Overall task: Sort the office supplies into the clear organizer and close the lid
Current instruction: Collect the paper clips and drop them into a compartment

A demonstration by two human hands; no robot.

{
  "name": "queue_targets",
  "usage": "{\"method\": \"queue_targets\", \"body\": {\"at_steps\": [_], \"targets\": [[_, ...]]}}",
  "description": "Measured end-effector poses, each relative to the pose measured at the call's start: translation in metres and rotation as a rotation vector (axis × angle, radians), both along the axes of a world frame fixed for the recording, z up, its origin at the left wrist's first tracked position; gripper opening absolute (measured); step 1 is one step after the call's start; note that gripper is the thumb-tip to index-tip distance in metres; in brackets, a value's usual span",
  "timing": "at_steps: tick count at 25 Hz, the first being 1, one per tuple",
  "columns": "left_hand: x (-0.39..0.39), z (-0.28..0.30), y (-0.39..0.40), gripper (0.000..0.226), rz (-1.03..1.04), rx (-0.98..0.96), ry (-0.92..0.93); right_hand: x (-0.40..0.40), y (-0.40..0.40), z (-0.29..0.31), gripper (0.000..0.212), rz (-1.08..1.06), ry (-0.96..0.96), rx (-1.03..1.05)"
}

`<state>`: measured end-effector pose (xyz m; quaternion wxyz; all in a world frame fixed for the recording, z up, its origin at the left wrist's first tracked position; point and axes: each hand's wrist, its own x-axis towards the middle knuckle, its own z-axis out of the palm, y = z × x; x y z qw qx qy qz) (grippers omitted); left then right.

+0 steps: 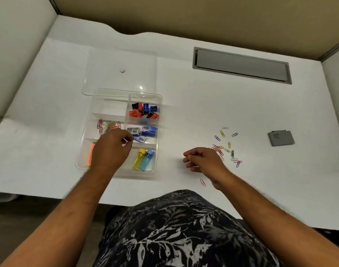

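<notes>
**Two hands mid-sort; roughly twenty paper clips not yet binned**

One white desk (184,97) carries everything, largest item first. One clear lid (122,71) lies flat just behind the clear organizer (158,143), off and out of the way so the compartments are reachable; closing is not yet done. The organizer sits left of centre, near the desk's front edge, divided so each kind has its own bin.

Left hand (111,148) hovers over the organizer's middle, fingers pinched on what appears to be a thin clip near the paper-clip bin (109,126) — judged a drop-off. Right hand (202,160) rests loosely curled on the desk just beside the loose paper clips (225,149); whether it holds any, cannot tell.

Counts:
- gray flat case (281,138), far right: 1
- glue-stick-like tubes (143,159), yellow and blue: 2
- sticky-note pad (91,155), pink/orange: 1 visible
- staple boxes (143,132): about 4
- pencil sharpeners (143,110), red, blue, black: about 9
- loose clips: roughly 20, plus 1 stray clip (202,182) near the right wrist.
</notes>
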<state>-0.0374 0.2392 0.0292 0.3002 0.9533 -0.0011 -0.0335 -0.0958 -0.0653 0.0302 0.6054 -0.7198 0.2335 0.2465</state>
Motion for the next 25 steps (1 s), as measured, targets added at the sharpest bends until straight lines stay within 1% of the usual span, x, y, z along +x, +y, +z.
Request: {"method": "queue_targets", "body": {"at_steps": [3, 6, 9, 12, 14, 16, 17, 19, 20, 22, 24, 25], "targets": [[-0.027, -0.002, -0.025, 0.011, 0.004, -0.007, 0.011, -0.034, -0.03, -0.018, 0.016, -0.007, 0.035, -0.001], [-0.053, -0.005, -0.043, 0.009, -0.018, 0.024, 0.031, -0.055, -0.043, -0.031, 0.016, 0.002, 0.038, -0.015], [-0.084, -0.008, -0.057, 0.011, -0.03, 0.04, 0.036, -0.064, -0.048, -0.037, 0.017, 0.076, 0.007, -0.039], [-0.109, -0.011, -0.065, 0.012, -0.044, 0.11, -0.024, -0.069, -0.052, -0.044, 0.016, 0.218, -0.08, -0.158], [-0.12, -0.014, -0.067, 0.012, -0.094, 0.128, -0.031, -0.072, -0.057, -0.048, 0.015, 0.337, -0.205, -0.312], [-0.129, -0.018, -0.07, 0.011, -0.222, 0.136, 0.081, -0.072, -0.064, -0.052, 0.017, 0.46, -0.32, -0.471], [-0.134, -0.021, -0.073, 0.011, -0.303, 0.152, 0.157, -0.071, -0.067, -0.054, 0.022, 0.527, -0.356, -0.528], [-0.142, -0.03, -0.076, 0.014, -0.418, 0.2, 0.266, -0.068, -0.073, -0.058, 0.036, 0.639, -0.371, -0.581], [-0.144, -0.036, -0.076, 0.018, -0.442, 0.214, 0.302, -0.066, -0.074, -0.061, 0.038, 0.667, -0.377, -0.587], [-0.144, -0.044, -0.077, 0.021, -0.453, 0.214, 0.351, -0.063, -0.073, -0.066, 0.029, 0.68, -0.413, -0.59], [-0.14, -0.048, -0.078, 0.018, -0.458, 0.218, 0.369, -0.058, -0.071, -0.07, 0.013, 0.681, -0.432, -0.603], [-0.137, -0.05, -0.079, 0.016, -0.465, 0.22, 0.367, -0.056, -0.071, -0.071, 0.01, 0.694, -0.435, -0.62]]}}
